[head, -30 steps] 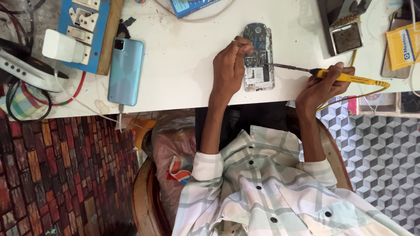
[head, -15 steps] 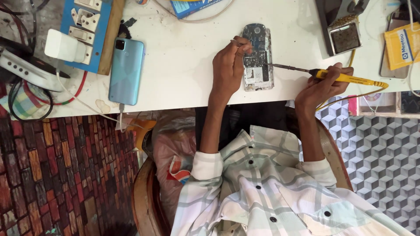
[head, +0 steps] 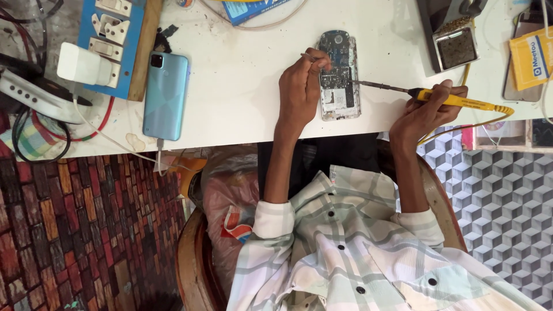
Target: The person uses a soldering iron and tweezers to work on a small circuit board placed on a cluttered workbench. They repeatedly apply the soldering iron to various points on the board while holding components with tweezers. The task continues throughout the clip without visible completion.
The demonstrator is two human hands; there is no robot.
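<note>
An opened small phone [head: 340, 78] with its circuit board exposed lies on the white table [head: 242, 86]. My left hand [head: 298, 86] rests on the phone's left edge and pinches a thin wire [head: 307, 56] over the board. My right hand [head: 425, 110] grips a yellow-handled soldering iron [head: 455, 100]. The iron's dark metal tip [head: 368, 84] reaches the right side of the board.
A light blue smartphone [head: 165, 95] lies back up at the left, on a cable. Beside it is a blue switch board [head: 112, 43] with a white charger [head: 83, 65]. A soldering stand with a sponge tin [head: 455, 46] and a yellow box [head: 533, 57] sit at the right.
</note>
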